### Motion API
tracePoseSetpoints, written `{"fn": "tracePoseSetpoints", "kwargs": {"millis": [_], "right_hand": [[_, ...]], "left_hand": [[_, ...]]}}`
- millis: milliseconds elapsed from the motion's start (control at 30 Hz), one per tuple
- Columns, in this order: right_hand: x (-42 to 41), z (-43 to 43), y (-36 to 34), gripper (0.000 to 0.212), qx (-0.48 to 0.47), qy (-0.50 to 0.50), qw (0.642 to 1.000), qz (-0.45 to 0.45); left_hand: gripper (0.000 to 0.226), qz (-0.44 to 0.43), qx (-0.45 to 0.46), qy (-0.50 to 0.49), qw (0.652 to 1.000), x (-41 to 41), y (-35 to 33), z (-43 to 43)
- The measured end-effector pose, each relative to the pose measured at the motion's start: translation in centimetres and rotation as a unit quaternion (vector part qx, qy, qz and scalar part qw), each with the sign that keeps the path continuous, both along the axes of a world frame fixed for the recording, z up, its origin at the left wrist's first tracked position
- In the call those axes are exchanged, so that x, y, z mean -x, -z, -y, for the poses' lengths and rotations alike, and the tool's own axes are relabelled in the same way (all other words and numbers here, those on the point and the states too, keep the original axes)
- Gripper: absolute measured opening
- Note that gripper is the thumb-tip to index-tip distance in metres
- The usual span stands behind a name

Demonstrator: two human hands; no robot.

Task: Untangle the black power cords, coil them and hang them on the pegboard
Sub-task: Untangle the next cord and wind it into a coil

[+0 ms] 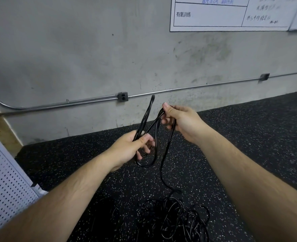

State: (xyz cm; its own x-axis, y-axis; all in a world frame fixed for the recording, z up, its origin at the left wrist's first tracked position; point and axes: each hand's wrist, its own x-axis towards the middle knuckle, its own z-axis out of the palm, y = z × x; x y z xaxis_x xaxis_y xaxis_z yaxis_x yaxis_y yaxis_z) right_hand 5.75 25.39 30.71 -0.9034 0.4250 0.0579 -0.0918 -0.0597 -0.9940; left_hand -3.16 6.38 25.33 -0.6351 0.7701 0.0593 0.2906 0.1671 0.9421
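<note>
Ahead of me stands a stained grey concrete wall (74, 49). A metal pipe (56, 103) runs along it through two outlet boxes (123, 96). A white chart (214, 14) hangs above the black speckled floor (249, 137).

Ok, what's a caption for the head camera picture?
Left hand and right hand loop a black cord above the tangled pile.

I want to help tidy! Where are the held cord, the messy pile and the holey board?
Held cord (147, 112), head view, its upright loop.
Messy pile (175, 219), head view, tangle's middle.
Holey board (4, 180), head view, white perforated face.
</note>
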Motion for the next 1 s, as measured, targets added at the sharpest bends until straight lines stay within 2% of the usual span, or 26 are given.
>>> {"fn": "tracePoseSetpoints", "kwargs": {"millis": [67, 133, 233, 367, 500, 633, 733, 867, 1000], "right_hand": [[0.0, 0.0, -0.2, 0.028, 0.002, -0.006, 1.0, -0.003], [0.0, -0.1, -0.1, 0.039, -0.016, -0.005, 1.0, 0.008], [0.0, -0.3, 0.0, 0.053, -0.121, 0.055, 0.99, 0.045], [-0.7, -0.7, -0.2, 0.034, -0.372, 0.089, 0.921, 0.079], [-0.7, -1.4, 0.2, 0.016, -0.446, 0.034, 0.889, 0.097], [-0.6, -2.0, 0.8, 0.026, -0.447, 0.035, 0.891, 0.068], [-0.7, -2.0, 0.9, 0.034, -0.455, 0.046, 0.888, 0.041], [-0.1, -1.2, 0.6, 0.029, -0.238, 0.027, 0.971, 0.017], [0.2, -0.3, 0.3, 0.021, -0.087, 0.002, 0.996, -0.015]], "left_hand": [[0.021, -0.001, -0.018, -0.037, 0.999, 0.2, -0.1, 0.0], [0.023, 0.003, -0.039, -0.048, 0.998, 0.6, -0.3, 0.2], [0.024, 0.015, -0.049, -0.037, 0.998, 1.2, -0.8, 0.6], [0.026, -0.057, 0.02, -0.073, 0.996, 1.9, -1.0, 0.9], [0.027, -0.059, 0.029, -0.092, 0.994, 2.6, -1.2, 1.5], [0.027, -0.001, -0.003, -0.038, 0.999, 2.9, -1.5, 2.1], [0.027, 0.112, -0.064, 0.049, 0.99, 2.1, -1.7, 2.2], [0.024, 0.24, -0.15, 0.094, 0.955, 1.2, -2.4, 1.8], [0.024, 0.241, -0.15, 0.066, 0.957, 0.6, -2.6, 1.2]]}}
